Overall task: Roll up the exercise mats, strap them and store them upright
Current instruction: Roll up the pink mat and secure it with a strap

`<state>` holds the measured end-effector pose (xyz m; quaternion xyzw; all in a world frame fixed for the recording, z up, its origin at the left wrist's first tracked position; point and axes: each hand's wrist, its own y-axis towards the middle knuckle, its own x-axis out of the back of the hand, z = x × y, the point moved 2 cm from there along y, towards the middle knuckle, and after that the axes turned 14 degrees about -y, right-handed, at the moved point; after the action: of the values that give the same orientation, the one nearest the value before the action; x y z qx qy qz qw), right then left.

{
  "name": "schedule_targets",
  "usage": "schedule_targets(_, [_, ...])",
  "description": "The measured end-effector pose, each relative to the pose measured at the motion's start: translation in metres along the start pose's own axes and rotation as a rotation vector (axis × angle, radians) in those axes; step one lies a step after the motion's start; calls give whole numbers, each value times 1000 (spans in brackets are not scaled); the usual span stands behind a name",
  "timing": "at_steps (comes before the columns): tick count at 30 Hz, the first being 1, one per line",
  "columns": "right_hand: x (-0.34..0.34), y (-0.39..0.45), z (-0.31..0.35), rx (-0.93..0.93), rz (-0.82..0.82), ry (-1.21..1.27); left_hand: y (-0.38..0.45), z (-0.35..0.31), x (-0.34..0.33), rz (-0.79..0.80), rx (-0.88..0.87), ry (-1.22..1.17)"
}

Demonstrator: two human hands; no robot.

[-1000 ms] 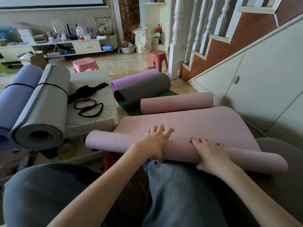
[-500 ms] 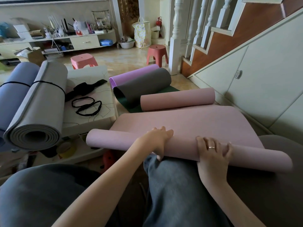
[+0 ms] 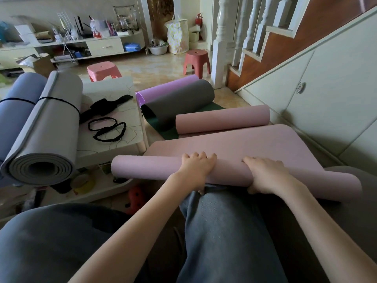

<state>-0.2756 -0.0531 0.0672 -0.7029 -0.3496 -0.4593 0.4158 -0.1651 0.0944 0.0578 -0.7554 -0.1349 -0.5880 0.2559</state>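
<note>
A pink exercise mat (image 3: 234, 144) lies across my lap, its near end wound into a roll (image 3: 146, 167) and its far end curled into a second roll (image 3: 222, 119). My left hand (image 3: 196, 167) grips the near roll at its middle, fingers over the top and thumb underneath. My right hand (image 3: 265, 173) grips the same roll further right. On the low white table (image 3: 114, 148) lie black elastic straps (image 3: 107, 129) and a black band (image 3: 106, 106). A grey rolled mat (image 3: 47, 139) and a blue rolled mat (image 3: 14, 111), each with a black strap round it, lie at the left.
A purple roll (image 3: 167, 88) and a grey-green mat (image 3: 179, 103) lie on the floor ahead. Two pink stools (image 3: 103, 70) (image 3: 196, 61) stand beyond. A staircase with white cabinet panels (image 3: 306, 82) runs along the right. A cluttered shelf (image 3: 81, 41) lines the far wall.
Both hands shifted on the near roll and regripped it, turning it forward. The roll looks slightly thicker and the flat stretch shorter.
</note>
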Motion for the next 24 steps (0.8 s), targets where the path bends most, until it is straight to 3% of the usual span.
schedule_targets(5, [-49,-32,14,-261,-677,-16,7,3,0,70,52,-89])
schedule_targets(7, [-68,-35,17,-299,-789,8,10,4,0,90,46,-82])
schedule_targets(11, [-68,-21,17,-304,-760,32,17,2,4,112,51,-82])
schedule_targets(14, [-53,-8,0,-192,-711,-56,20,6,4,94,57,-154])
schedule_targets(20, [-11,5,-14,64,-369,-182,13,20,-1,-13,55,-225])
schedule_targets(24, [8,10,-16,134,-263,-191,14,25,0,11,81,-244])
